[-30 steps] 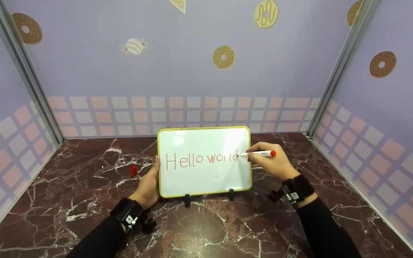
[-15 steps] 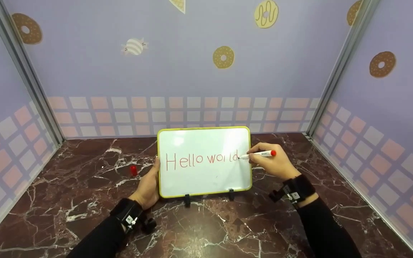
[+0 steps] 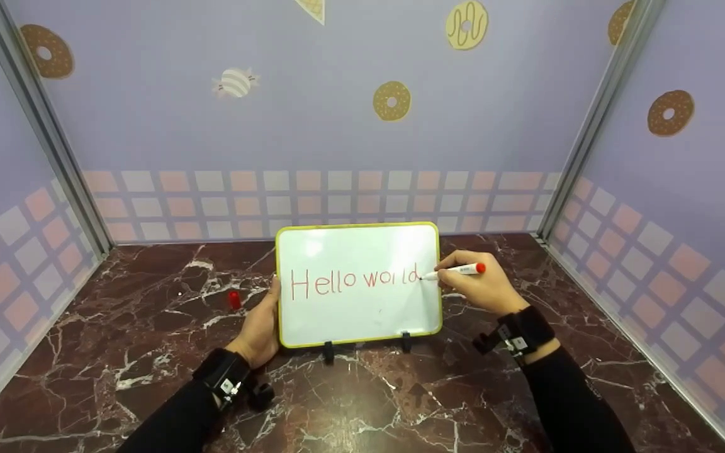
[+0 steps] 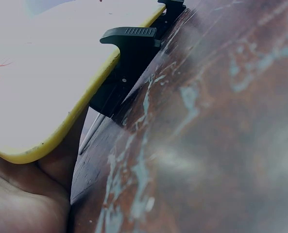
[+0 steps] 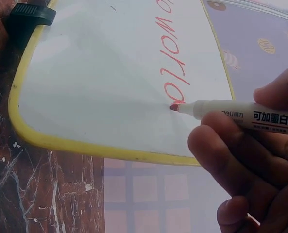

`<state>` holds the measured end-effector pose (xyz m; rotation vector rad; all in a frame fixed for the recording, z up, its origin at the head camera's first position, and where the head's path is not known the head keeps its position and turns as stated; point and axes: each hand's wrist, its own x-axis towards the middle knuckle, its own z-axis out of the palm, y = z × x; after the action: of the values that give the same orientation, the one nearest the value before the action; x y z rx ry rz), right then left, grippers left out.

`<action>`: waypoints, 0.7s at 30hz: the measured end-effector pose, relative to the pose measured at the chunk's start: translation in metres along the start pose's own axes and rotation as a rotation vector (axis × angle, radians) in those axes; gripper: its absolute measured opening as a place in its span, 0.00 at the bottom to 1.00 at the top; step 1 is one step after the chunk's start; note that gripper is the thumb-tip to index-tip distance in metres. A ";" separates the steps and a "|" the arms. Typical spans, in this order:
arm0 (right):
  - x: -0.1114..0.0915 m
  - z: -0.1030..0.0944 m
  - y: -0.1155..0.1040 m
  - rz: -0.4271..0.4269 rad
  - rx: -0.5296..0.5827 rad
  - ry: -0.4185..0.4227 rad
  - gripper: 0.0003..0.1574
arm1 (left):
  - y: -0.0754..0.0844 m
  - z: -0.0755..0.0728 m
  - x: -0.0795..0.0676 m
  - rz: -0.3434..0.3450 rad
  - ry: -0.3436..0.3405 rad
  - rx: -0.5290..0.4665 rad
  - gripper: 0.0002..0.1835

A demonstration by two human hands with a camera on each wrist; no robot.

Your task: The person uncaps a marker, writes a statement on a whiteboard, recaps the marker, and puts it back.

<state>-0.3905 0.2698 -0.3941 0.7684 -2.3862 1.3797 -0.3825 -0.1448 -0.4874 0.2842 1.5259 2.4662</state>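
Note:
A small whiteboard point(image 3: 350, 318) with a yellow frame stands tilted back on a black stand point(image 4: 129, 36), "Hello world" written across it in red. My left hand point(image 3: 259, 330) grips the board's left edge, thumb along the front side and fingers behind, mostly hidden. Between thumb and fingers, my right hand point(image 3: 482, 283) pinches a white whiteboard marker point(image 3: 460, 270) with a red end. In the right wrist view the marker's red tip point(image 5: 175, 107) is right at the foot of the letter d. A red marker cap point(image 3: 235, 299) stands on the table left of the board.
The dark red marbled table point(image 3: 362, 409) runs back to a lilac wall point(image 3: 312, 138) with pink and white squares. Side walls and grey metal posts point(image 3: 595, 126) close in both sides. Each wrist wears a black strap with a camera point(image 3: 517, 336).
The marker tip has moved slightly down and to the right at the letter d, with the right hand shifting a little. The left hand and board have stayed still.

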 end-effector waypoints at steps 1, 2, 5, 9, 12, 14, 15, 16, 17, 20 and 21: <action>0.000 0.000 0.000 0.001 0.003 0.002 0.05 | 0.000 0.000 0.000 0.000 0.005 0.001 0.41; 0.000 0.000 0.000 0.002 0.007 0.002 0.05 | 0.000 0.000 0.000 -0.001 0.010 0.002 0.41; 0.000 -0.001 0.000 0.011 0.025 0.005 0.05 | 0.000 0.000 0.000 0.000 0.016 0.008 0.41; -0.001 -0.004 0.000 0.032 0.047 0.021 0.04 | 0.001 0.000 0.000 -0.003 0.014 0.015 0.41; -0.002 -0.008 0.000 0.038 0.058 0.035 0.04 | 0.001 0.000 0.000 -0.008 0.013 0.019 0.41; -0.002 -0.010 0.000 0.038 0.062 0.044 0.04 | 0.001 0.000 0.000 -0.012 0.014 0.021 0.41; -0.002 -0.010 0.000 0.039 0.060 0.051 0.04 | 0.001 0.000 0.000 -0.013 0.015 0.022 0.41; -0.002 -0.011 0.000 0.042 0.056 0.058 0.04 | 0.001 0.000 0.000 -0.014 0.016 0.022 0.41; -0.002 -0.011 0.000 0.047 0.058 0.065 0.05 | 0.001 0.000 0.000 -0.013 0.018 0.021 0.41; -0.002 -0.012 -0.001 0.053 0.054 0.087 0.05 | 0.001 0.000 0.000 -0.013 0.026 0.022 0.41; -0.001 -0.012 -0.001 0.050 0.046 0.095 0.05 | 0.001 0.000 0.000 -0.012 0.028 0.021 0.40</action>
<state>-0.3890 0.2803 -0.3881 0.6433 -2.3229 1.4610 -0.3822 -0.1451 -0.4863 0.2441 1.5613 2.4558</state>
